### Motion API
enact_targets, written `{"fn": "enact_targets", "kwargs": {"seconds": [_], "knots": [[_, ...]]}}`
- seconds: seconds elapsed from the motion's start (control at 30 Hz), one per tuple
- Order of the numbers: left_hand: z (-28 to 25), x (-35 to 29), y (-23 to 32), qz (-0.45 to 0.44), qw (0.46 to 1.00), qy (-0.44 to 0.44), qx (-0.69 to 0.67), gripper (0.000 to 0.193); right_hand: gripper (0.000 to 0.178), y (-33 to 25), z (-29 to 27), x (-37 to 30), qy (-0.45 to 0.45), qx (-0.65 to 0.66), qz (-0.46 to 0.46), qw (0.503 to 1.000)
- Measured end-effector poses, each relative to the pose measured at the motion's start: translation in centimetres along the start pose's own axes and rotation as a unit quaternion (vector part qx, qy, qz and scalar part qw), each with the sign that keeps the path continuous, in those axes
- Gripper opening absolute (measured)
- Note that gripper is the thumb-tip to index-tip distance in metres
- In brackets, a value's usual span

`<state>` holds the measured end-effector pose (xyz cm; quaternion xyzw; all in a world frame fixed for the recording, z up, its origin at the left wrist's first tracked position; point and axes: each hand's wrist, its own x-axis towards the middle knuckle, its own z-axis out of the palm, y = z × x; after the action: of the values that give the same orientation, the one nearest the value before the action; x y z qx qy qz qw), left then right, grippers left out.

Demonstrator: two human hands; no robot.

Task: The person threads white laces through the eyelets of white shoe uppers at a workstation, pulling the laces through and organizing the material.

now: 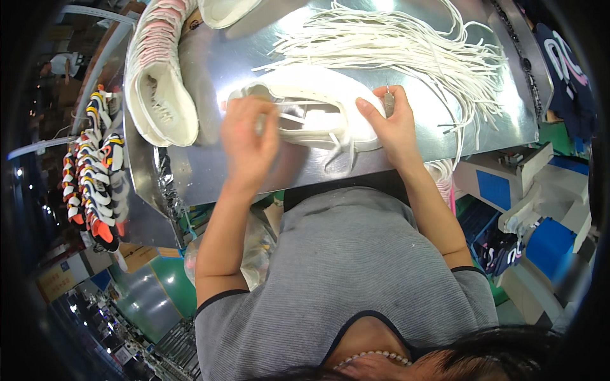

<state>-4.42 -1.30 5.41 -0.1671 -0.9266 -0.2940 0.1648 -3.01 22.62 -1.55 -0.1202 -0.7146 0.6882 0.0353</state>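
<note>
A white shoe lies on its side across the metal table, its toe to the right. White shoelace strands stretch over its opening toward my left hand. That hand is closed and smeared by motion at the heel end. The strands run into its fingers, and a small grey-brown thing that I cannot make out shows there. My right hand rests against the toe, thumb on the upper. Its fingers close around a small tool with a stubby handle and a thin metal hook on top.
A big bundle of loose white laces spreads beyond the shoe. Nested white shoes form a row on the left, with another white shoe at the far edge. Colourful shoes hang off to the left. Boxes stand at right.
</note>
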Motion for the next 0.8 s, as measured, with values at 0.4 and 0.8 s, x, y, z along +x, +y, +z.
{"fn": "enact_targets", "kwargs": {"seconds": [0.4, 0.8], "knots": [[-17.5, -5.8, -11.1, -0.145, 0.942, 0.17, 0.252, 0.015, 0.04, 1.1, -3.5, 1.3, 0.004, -0.097, -0.029, 0.995], [-1.3, 5.3, 8.1, 0.112, 0.978, -0.04, -0.17, 0.011, 0.035, -2.6, -7.2, 0.3, -0.058, -0.035, -0.259, 0.963]]}}
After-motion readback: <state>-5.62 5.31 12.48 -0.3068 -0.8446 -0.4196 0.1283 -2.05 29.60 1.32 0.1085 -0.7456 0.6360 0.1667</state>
